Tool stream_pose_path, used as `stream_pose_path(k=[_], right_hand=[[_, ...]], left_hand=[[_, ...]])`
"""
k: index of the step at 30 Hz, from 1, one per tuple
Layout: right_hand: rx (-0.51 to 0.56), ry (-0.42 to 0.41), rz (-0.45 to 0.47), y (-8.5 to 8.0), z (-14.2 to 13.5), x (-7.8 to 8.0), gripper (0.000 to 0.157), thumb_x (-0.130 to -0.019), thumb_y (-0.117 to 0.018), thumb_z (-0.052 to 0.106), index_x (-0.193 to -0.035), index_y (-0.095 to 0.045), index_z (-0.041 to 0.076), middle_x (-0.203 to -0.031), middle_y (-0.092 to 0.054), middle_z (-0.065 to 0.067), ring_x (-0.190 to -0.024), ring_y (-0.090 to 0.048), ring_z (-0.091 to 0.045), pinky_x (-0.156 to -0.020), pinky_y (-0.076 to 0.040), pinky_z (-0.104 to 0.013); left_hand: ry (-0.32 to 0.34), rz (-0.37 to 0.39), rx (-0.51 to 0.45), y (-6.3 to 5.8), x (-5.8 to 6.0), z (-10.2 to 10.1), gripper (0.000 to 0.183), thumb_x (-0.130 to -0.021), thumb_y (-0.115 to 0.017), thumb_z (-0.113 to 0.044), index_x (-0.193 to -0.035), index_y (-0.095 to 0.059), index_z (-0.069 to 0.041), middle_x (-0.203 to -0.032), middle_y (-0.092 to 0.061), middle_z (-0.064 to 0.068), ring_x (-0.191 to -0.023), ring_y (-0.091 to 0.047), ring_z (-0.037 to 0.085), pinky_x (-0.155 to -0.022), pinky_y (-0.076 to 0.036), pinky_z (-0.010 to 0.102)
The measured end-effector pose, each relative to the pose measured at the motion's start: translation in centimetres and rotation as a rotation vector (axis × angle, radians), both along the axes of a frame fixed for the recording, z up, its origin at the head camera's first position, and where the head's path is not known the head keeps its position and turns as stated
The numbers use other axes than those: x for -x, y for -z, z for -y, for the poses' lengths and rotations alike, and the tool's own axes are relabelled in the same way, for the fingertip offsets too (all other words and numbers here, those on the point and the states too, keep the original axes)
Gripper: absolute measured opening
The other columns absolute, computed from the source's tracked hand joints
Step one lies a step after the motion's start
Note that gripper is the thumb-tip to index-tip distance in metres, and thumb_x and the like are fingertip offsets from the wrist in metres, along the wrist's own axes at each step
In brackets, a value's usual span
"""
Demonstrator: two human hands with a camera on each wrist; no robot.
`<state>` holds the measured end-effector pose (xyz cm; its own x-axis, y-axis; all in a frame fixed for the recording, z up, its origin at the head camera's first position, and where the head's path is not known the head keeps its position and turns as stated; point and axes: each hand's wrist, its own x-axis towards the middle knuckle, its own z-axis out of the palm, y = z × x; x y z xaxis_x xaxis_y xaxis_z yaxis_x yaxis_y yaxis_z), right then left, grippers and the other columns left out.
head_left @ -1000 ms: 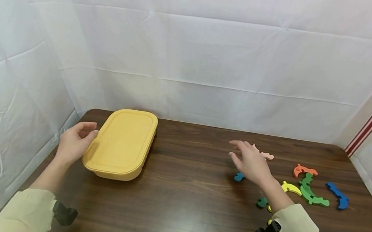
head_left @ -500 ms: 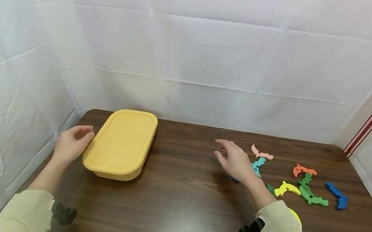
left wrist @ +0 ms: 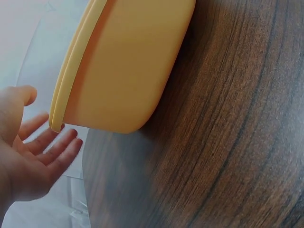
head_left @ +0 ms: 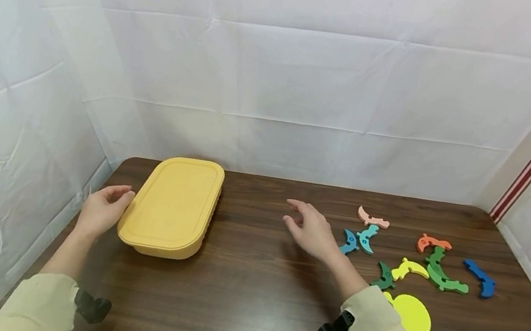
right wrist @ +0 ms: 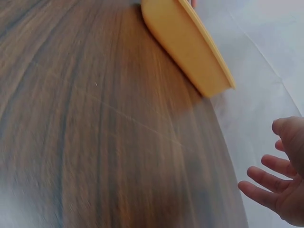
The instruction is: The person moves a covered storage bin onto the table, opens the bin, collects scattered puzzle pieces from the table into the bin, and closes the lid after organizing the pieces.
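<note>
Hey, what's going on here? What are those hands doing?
A person is reaching over a brown wood-grain table. Their left hand is at the left edge of a yellow box, which has its lid on; whether it touches is hard to tell. Their right hand hovers, holding nothing, between the box and some colourful toy pieces. Those lie scattered on the right side of the table, with a big round yellow piece closest to the person.

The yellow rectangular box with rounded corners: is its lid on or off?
On: the flat yellow lid covers the whole top of the box, with no opening showing.
</note>
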<state>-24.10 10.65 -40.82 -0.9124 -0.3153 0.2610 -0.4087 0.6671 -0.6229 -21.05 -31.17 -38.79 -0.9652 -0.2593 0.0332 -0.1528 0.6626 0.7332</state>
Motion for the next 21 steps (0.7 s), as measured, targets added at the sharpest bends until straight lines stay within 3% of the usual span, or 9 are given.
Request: stream_pose_path(k=[7, 21], right_hand=[[0.112, 0.005, 0.107, 0.6, 1.8, -0.3, 0.045, -0.093, -0.054, 0.027, -0.135, -0.046, 0.011, -0.128, -0.053, -0.013, -0.102, -0.062, -0.023, -0.082, -0.053, -0.038], [0.231, 0.024, 0.202, 1.5, 5.8, -1.0, 0.051, -0.093, -0.052, 0.036, -0.138, -0.042, 0.014, -0.132, -0.051, -0.011, -0.103, -0.062, -0.023, -0.08, -0.054, -0.035]], left_hand=[[-0.006, 0.078, -0.044, 0.2, -0.2, 0.2, 0.07, -0.091, -0.037, -0.055, -0.135, -0.043, 0.0, -0.133, -0.046, 0.024, -0.119, -0.044, 0.036, -0.093, -0.042, 0.045], [0.071, 0.166, -0.169, 0.9, -0.4, 0.5, 0.071, -0.092, -0.037, -0.053, -0.139, -0.036, 0.001, -0.137, -0.038, 0.026, -0.12, -0.041, 0.033, -0.1, -0.037, 0.045]])
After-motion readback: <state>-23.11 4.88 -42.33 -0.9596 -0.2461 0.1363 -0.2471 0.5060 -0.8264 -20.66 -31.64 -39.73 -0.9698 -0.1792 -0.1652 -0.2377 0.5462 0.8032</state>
